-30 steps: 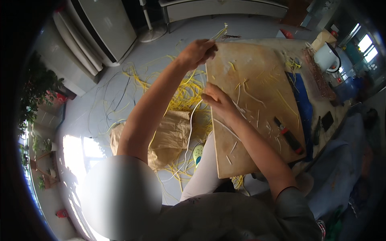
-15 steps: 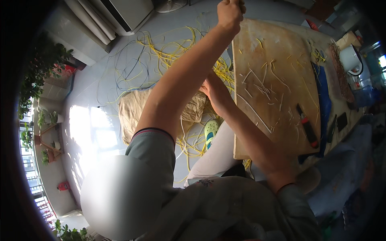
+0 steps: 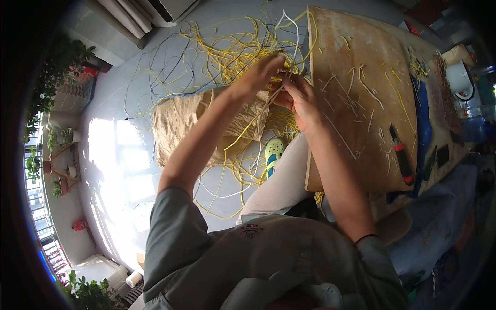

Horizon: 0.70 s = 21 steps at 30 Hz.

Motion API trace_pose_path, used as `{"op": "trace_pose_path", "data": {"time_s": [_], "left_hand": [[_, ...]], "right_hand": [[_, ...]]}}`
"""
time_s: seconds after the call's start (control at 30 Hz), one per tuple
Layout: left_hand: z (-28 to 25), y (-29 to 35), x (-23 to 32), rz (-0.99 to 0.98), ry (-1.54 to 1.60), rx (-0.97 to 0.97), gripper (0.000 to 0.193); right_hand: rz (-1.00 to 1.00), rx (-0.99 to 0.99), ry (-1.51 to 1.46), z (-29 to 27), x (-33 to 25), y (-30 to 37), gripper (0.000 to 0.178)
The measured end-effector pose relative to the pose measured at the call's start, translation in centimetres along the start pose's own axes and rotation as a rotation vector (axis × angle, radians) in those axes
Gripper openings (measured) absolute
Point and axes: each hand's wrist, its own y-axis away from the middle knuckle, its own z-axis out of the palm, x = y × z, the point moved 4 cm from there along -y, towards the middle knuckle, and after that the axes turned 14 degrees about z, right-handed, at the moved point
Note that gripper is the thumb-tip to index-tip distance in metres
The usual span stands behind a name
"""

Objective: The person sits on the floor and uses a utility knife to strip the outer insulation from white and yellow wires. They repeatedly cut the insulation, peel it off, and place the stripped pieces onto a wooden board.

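Observation:
My right hand (image 3: 298, 101) is closed, thumb and fingers pinching a small bunch of thin wires beside the board's left edge. Just left of it and slightly farther off, my left hand (image 3: 263, 72) is curled on the same wires, its fingertips partly hidden. Above the hands a white wire (image 3: 297, 39) stands up in a loop, with a yellow wire (image 3: 316, 33) arching to its right. More white and yellow strands hang from my grip toward the floor, over a crumpled brown sack (image 3: 178, 121).
A wooden board (image 3: 361, 165) at right carries scattered white and yellow offcuts and a red-and-black utility knife (image 3: 403, 163). A tangle of yellow wire (image 3: 232, 57) spreads across the floor beyond the sack. My foot wears a yellow-green clog (image 3: 274, 150). Potted plants (image 3: 59, 165) stand far left.
My left hand has come back down from far above the board's corner to beside my right hand. The right hand has moved slightly up and right. Looped wires now show above the hands.

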Motion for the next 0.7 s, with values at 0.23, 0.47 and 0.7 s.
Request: {"op": "trace_pose_path", "data": {"time_s": [0.23, 0.47, 0.7], "left_hand": [[1.7, 16.6, -3.2, -0.169, -0.247, 0.114, 0.023], [0.7, 18.6, -3.0, -0.045, -0.684, 0.131, 0.016], [0.0, 23.4, -9.0, 0.068, -0.962, 0.359, 0.021]], "right_hand": [[0.114, -0.019, -0.110, -0.5, 1.4, -0.8, 0.046], [0.135, 0.030, -0.044, 0.9, 2.2, -0.4, 0.048], [-0.175, -0.041, 0.010, 2.2, -4.2, 0.2, 0.028]]}}
